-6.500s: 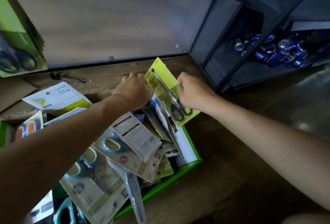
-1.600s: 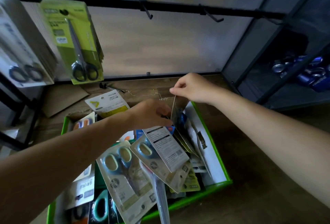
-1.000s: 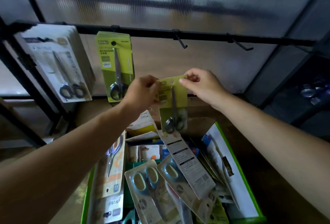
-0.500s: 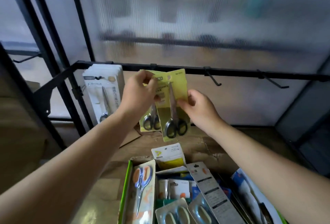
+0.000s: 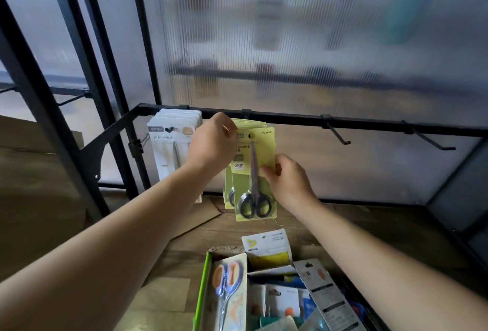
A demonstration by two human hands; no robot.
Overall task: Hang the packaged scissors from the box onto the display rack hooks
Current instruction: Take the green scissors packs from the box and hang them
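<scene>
A yellow-green scissors pack with black-handled scissors is at the front of a stack of like packs on a hook of the black rack bar. My left hand pinches the pack's top left corner. My right hand holds its right edge at mid-height. The hook itself is hidden behind the packs. The green-edged box at the bottom centre holds several more packaged scissors, among them an orange-and-blue pair.
A stack of white scissors packs hangs on the hook to the left. Two bare hooks stick out of the bar to the right. Black rack uprights stand at the left; flat cardboard lies on the wooden floor.
Both hands lifted the yellow-green pack out of the box up to the rack bar and against the hanging stack. The view tilted up from the box to the rack.
</scene>
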